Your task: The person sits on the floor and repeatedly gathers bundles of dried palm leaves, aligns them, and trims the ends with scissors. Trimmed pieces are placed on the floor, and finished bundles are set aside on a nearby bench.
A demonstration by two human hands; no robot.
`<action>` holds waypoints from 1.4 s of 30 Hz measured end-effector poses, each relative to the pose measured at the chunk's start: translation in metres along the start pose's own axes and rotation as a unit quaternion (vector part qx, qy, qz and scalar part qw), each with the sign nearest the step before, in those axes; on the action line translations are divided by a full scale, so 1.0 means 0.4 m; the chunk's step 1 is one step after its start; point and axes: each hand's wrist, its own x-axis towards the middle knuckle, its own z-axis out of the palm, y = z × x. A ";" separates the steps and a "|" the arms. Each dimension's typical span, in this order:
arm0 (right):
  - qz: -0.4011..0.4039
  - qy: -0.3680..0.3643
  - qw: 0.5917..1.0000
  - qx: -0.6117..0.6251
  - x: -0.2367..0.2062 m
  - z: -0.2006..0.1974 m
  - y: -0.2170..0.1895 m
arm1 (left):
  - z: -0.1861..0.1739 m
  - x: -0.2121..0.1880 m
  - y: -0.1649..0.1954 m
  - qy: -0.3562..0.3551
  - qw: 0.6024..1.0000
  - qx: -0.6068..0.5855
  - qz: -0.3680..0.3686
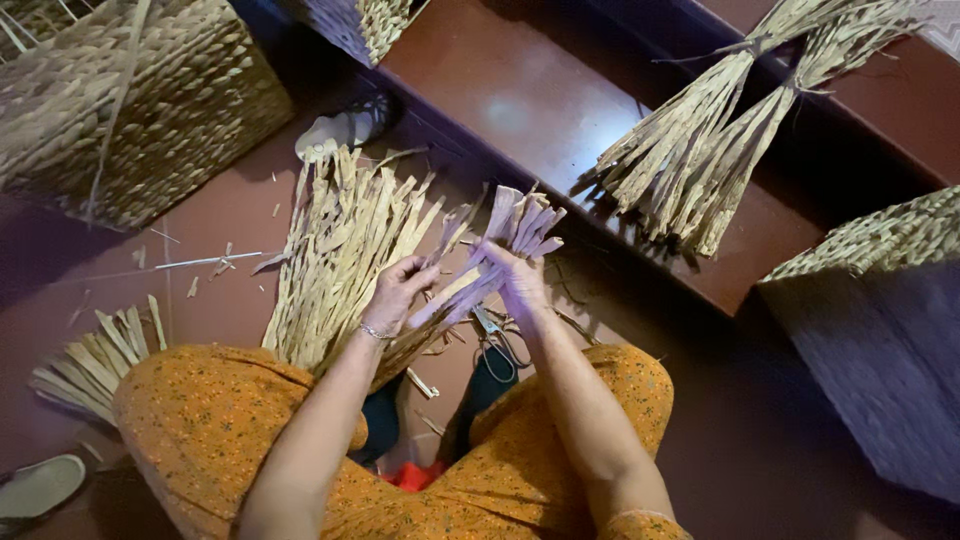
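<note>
Both hands grip dried reed strips [500, 245] — left hand [395, 295] low, right hand [520, 285] closed beside it (scissors [497, 340] lie just beneath) — with a woven basket [130, 100] far left.

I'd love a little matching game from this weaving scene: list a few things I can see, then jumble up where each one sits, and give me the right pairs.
Things:
1. woven basket
2. scissors
3. tied bundle
4. shoe

Places:
A. on the raised step, upper right
B. bottom left corner, on the floor
C. top left, on the floor
D. on the floor under the right hand

Pairs: 1-C, 2-D, 3-A, 4-B
</note>
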 end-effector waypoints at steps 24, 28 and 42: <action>-0.020 -0.005 1.000 0.022 0.030 -0.007 0.044 | 0.110 0.050 0.081 0.012 0.990 0.135 0.039; -0.025 -0.057 0.997 0.042 0.016 0.013 0.022 | 0.150 0.080 0.096 -0.008 0.986 0.157 0.050; -0.061 -0.062 0.996 0.002 0.002 0.033 0.002 | 0.109 0.044 0.120 -0.004 0.912 0.342 0.228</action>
